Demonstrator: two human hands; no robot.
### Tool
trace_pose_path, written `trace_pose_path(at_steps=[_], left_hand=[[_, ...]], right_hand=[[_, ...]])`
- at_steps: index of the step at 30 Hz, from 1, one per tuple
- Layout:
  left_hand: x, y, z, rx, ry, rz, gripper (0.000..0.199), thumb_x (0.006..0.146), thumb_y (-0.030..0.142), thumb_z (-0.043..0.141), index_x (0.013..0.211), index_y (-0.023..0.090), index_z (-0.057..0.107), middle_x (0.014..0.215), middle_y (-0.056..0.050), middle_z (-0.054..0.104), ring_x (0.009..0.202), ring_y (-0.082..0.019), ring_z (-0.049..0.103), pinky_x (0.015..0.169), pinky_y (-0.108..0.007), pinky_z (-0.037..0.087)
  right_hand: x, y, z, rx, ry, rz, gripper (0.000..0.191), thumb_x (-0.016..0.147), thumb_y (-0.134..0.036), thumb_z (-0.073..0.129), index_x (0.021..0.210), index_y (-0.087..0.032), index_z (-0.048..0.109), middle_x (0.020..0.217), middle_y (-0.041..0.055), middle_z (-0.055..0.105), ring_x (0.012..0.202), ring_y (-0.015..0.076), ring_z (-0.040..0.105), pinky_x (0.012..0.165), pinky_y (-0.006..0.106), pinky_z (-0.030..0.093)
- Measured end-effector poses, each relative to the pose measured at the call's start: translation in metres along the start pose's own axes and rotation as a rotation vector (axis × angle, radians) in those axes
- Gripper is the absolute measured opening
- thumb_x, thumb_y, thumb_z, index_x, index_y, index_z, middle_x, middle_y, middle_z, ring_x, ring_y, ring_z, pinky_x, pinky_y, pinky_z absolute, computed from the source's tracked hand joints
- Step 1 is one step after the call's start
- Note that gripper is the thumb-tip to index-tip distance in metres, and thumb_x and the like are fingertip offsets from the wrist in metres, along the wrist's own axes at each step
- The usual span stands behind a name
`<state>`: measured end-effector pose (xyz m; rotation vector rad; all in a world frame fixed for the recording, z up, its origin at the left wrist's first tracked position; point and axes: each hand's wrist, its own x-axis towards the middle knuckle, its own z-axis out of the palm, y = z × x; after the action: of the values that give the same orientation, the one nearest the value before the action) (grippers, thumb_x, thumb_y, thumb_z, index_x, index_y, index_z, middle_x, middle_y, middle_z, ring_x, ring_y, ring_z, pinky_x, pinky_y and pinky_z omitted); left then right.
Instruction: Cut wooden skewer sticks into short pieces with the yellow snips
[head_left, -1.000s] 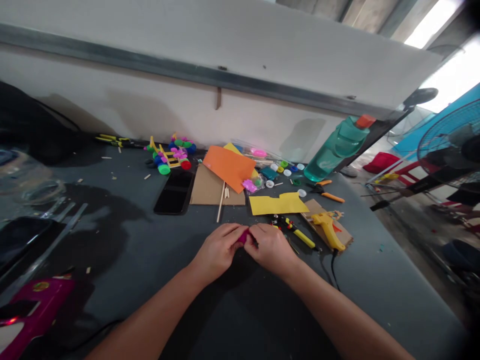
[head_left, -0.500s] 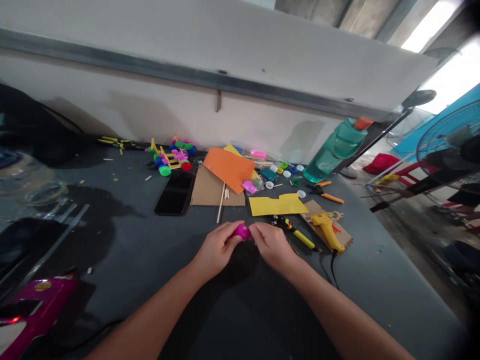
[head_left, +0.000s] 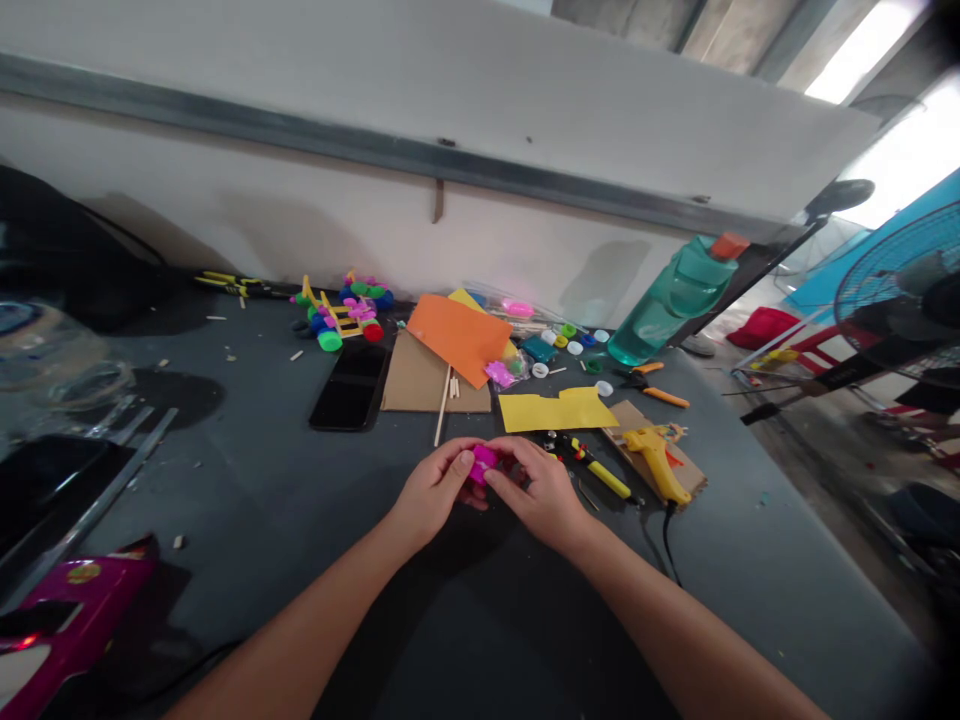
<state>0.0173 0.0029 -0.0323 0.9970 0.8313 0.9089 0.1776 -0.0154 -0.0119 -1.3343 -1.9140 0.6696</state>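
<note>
A small magenta lump [head_left: 482,463], possibly modelling clay, is pinched between my two hands above the near part of the dark table. My left hand [head_left: 441,480] grips its left side, with thumb on top and fingers curled beneath. On the other side my right hand [head_left: 541,490] presses it with thumb and fingers. Just beyond the hands lie a thin wooden stick [head_left: 442,408] and a piece of yellow paper [head_left: 559,410]. Pliers with yellow handles [head_left: 606,478] rest close to my right hand.
A yellow glue gun [head_left: 658,462] lies on cardboard at right, its cord running toward me. Behind stand a teal bottle [head_left: 673,300], orange paper [head_left: 457,335], a black phone [head_left: 349,388] and colourful small models [head_left: 341,315]. A magenta tool [head_left: 90,610] sits at near left.
My right fingers have moved left and closed over the magenta lump. It now looks flatter and more angular than the rounded shape before.
</note>
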Motion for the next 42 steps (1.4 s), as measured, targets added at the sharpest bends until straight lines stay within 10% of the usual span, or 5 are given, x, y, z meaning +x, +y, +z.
trace_pose_path(at_steps=[12, 21, 26, 34, 42], left_hand=[[0.002, -0.002, -0.003, 0.130, -0.046, 0.077, 0.030, 0.074, 0.032, 0.064, 0.099, 0.017, 0.056, 0.091, -0.004, 0.058, 0.081, -0.016, 0.057, 0.067, -0.031, 0.054], [0.004, 0.008, -0.009, -0.035, 0.161, 0.019, 0.030, 0.068, 0.027, 0.070, 0.090, 0.015, 0.053, 0.086, -0.004, 0.060, 0.078, -0.017, 0.061, 0.067, -0.033, 0.056], [0.005, 0.011, -0.011, -0.192, 0.149, 0.019, 0.029, 0.071, 0.028, 0.068, 0.095, 0.015, 0.057, 0.093, -0.007, 0.061, 0.081, -0.019, 0.062, 0.073, -0.035, 0.054], [0.002, 0.011, -0.013, -0.180, 0.134, 0.068, 0.027, 0.071, 0.025, 0.068, 0.093, 0.016, 0.057, 0.095, -0.006, 0.061, 0.087, -0.018, 0.060, 0.073, -0.033, 0.054], [0.005, 0.010, -0.013, -0.215, 0.161, 0.049, 0.027, 0.072, 0.030, 0.068, 0.092, 0.014, 0.058, 0.095, -0.007, 0.062, 0.085, -0.018, 0.061, 0.071, -0.033, 0.055]], right_hand=[[0.000, 0.005, 0.002, 0.160, -0.021, 0.111, 0.018, 0.087, -0.031, 0.048, 0.098, -0.022, 0.060, 0.089, 0.0014, 0.065, 0.081, 0.0152, 0.060, 0.068, 0.024, 0.046], [-0.001, 0.015, -0.073, -0.602, -0.040, 0.267, 0.034, 0.084, -0.042, 0.047, 0.106, -0.018, 0.056, 0.095, 0.0103, 0.062, 0.089, 0.0247, 0.058, 0.076, 0.037, 0.042], [-0.037, 0.023, -0.071, -0.894, -0.165, 0.409, 0.073, 0.071, -0.060, 0.055, 0.123, -0.010, 0.046, 0.110, 0.0213, 0.055, 0.105, 0.0384, 0.048, 0.082, 0.048, 0.037], [-0.043, 0.021, -0.055, -0.799, -0.159, 0.590, 0.083, 0.062, -0.037, 0.060, 0.132, -0.002, 0.032, 0.114, 0.0232, 0.049, 0.108, 0.0386, 0.045, 0.085, 0.045, 0.037], [-0.071, -0.006, -0.064, -0.153, -0.372, 0.595, 0.064, 0.057, -0.017, 0.043, 0.121, -0.013, 0.040, 0.115, 0.0117, 0.054, 0.105, 0.0246, 0.051, 0.089, 0.034, 0.039]])
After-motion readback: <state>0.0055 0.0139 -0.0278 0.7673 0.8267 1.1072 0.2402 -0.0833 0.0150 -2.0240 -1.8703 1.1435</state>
